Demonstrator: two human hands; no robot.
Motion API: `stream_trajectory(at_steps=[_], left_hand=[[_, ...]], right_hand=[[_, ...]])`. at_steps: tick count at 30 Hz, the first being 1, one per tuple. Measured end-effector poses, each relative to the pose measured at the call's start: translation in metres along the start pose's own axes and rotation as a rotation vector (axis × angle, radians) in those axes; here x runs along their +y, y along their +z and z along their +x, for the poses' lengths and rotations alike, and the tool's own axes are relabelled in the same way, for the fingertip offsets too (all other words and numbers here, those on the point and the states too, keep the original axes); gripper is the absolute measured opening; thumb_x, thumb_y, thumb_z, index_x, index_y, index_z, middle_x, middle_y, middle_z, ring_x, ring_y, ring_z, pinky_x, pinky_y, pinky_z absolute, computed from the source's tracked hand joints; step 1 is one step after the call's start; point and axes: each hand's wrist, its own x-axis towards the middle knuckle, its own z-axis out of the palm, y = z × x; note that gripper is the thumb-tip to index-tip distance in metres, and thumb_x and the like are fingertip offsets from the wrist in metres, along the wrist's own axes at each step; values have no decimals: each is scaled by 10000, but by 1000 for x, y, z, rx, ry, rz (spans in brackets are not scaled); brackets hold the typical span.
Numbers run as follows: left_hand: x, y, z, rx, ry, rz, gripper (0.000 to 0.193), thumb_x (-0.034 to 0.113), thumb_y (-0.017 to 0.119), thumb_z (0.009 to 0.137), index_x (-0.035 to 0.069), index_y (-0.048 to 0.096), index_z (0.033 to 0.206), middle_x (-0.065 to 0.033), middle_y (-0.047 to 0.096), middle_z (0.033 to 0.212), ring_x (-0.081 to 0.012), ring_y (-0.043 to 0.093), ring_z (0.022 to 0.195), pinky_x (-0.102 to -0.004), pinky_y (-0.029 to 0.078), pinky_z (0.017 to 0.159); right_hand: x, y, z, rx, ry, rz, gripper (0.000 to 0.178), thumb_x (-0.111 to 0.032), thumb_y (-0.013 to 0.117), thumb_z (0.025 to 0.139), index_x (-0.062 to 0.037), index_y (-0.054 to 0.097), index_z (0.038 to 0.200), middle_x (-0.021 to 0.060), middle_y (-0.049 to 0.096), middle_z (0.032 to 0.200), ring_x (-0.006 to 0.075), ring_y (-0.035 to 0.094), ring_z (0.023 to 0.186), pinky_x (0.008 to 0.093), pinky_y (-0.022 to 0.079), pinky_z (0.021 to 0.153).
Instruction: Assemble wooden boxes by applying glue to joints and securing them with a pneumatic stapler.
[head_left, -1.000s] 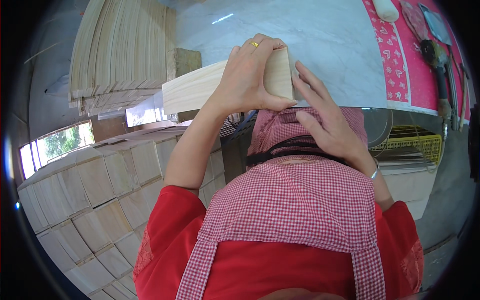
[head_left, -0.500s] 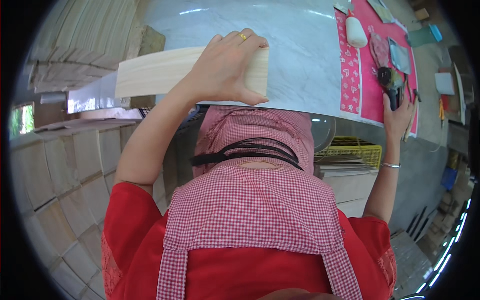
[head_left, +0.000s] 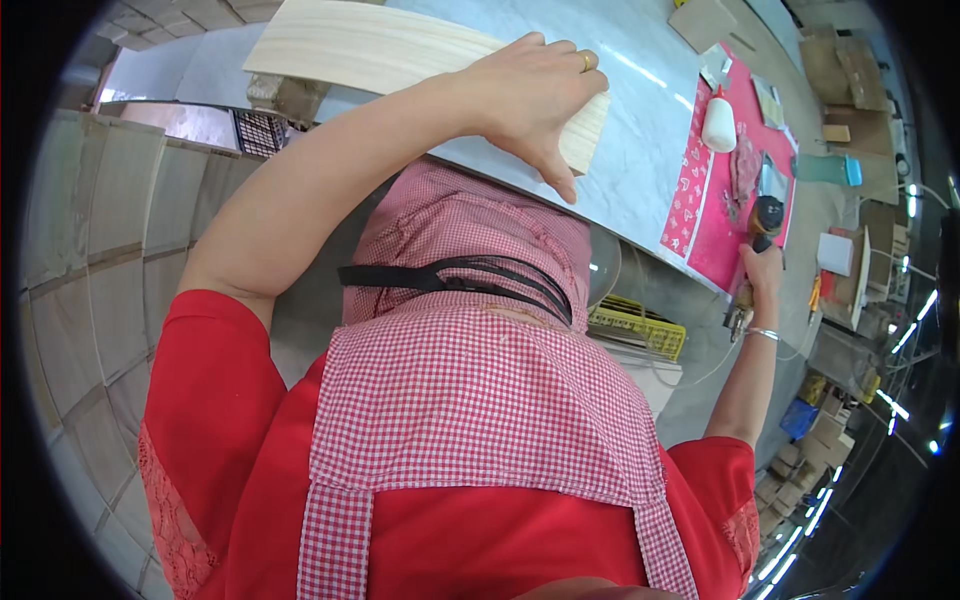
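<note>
My left hand [head_left: 530, 100] lies over the right end of a long pale wooden board [head_left: 370, 45], fingers at its far edge and thumb at the near edge. The board slants over the grey marbled tabletop [head_left: 640, 130], its left part above a wooden block [head_left: 285, 95]. At the right, my right hand [head_left: 764, 270] is wrapped round a handheld air tool [head_left: 768, 213] with a round black head; a metal fitting shows below the hand. The tool is over the edge of a pink patterned mat [head_left: 715, 245]. My fingers hide part of its grip.
On the mat are a white glue bottle [head_left: 718, 125] with a red tip and a crumpled pink cloth [head_left: 743, 168]. A teal cup [head_left: 830, 169] lies beyond. Stacked boards [head_left: 110, 200] fill the left side; a yellow crate [head_left: 640, 325] sits below the table.
My right hand has lifted the air tool from the mat and drawn it nearer. The view has turned, so the board and table now slant; my left hand stays on the board.
</note>
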Motion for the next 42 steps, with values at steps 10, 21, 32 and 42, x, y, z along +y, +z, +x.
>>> stream_trajectory(at_steps=[10, 21, 32, 42], left_hand=[[5, -1, -3, 28, 16, 33, 927, 556, 862, 567, -11, 579, 1243, -167, 617, 1195, -296, 549, 1182, -435, 396, 1013], [19, 16, -12, 254, 33, 280, 714, 467, 858, 620, -37, 602, 1056, -214, 632, 1095, -346, 574, 1102, -454, 433, 932], [12, -29, -5, -62, 1, -62, 704, 459, 855, 624, -49, 613, 1048, -218, 641, 1088, -343, 581, 1097, -456, 439, 928], [14, -28, -2, -126, -64, -43, 718, 450, 855, 623, -61, 603, 1059, -230, 631, 1098, -355, 581, 1094, -456, 440, 933]], right_hand=[[-151, -114, -133, -194, -544, 340, 331, -55, 762, 835, 64, 636, 1117, 115, 710, 1039, 177, 677, 912, 305, 545, 787], [-215, -136, -141, -384, -895, 233, 417, -55, 819, 820, 32, 643, 1188, 107, 725, 1111, 183, 685, 967, 321, 553, 847], [-224, -131, -138, -367, -877, 254, 425, -99, 836, 815, 39, 656, 1174, 101, 733, 1083, 174, 682, 942, 318, 552, 827], [-225, -134, -133, -331, -918, 157, 383, -116, 839, 818, 24, 691, 1142, 88, 739, 1066, 169, 681, 933, 321, 550, 821]])
